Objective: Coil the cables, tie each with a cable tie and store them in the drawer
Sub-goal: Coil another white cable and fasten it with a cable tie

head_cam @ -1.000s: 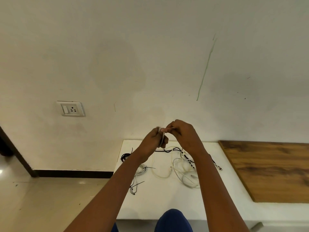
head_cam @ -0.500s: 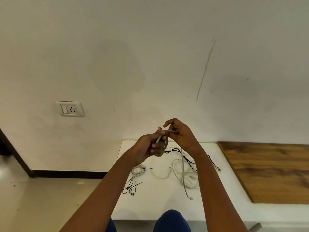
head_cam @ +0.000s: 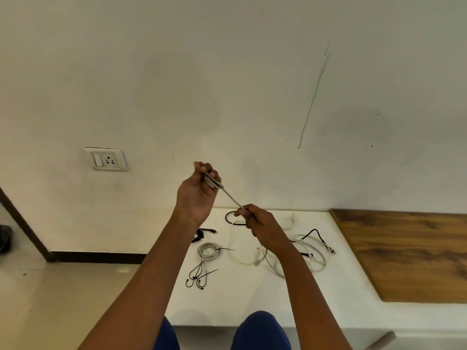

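Observation:
My left hand is raised above the white table and grips a few folds of a white cable. That cable runs taut down to my right hand, which pinches it just above the table's back edge. Below lies a tangle of loose white cables mixed with a black cable. One white coil with a black tie on it rests to the left. Several black cable ties lie in front of it. No drawer is in view.
A small black coil sits at the table's left edge. A wooden board covers the table's right side. The wall behind carries a socket. My blue-clad knees are at the table's front edge. Floor lies to the left.
My hands were close together over the table; now the left has risen up and left while the right dropped, drawing the white cable taut between them.

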